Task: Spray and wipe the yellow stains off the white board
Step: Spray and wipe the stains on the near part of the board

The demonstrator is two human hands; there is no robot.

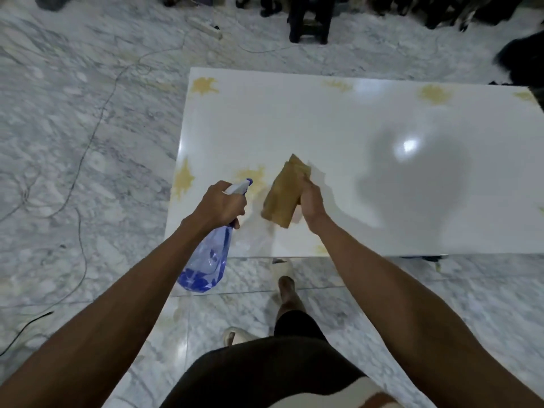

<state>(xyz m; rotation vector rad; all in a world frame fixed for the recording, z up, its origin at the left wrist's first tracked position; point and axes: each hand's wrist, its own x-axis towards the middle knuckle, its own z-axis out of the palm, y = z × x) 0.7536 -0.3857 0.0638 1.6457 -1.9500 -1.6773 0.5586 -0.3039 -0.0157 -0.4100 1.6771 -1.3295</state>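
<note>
Spraying looks to be the step in hand: left hand (221, 205) wrapped round the neck of a translucent blue plastic spray bottle (207, 262), held above the near-left corner of the glossy white rectangular board (338, 134), nozzle aimed away toward a yellow splat stain (252, 177), long axis tilted, base nearest the body. Right hand (311, 201) clamped on a folded tan cloth (285, 193). Next, probably: squeezing, then wiping across that stain.

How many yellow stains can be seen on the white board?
7 plain: far edge; left edge; by the spray bottle; near edge. The hands and cloth may hide more.
</note>
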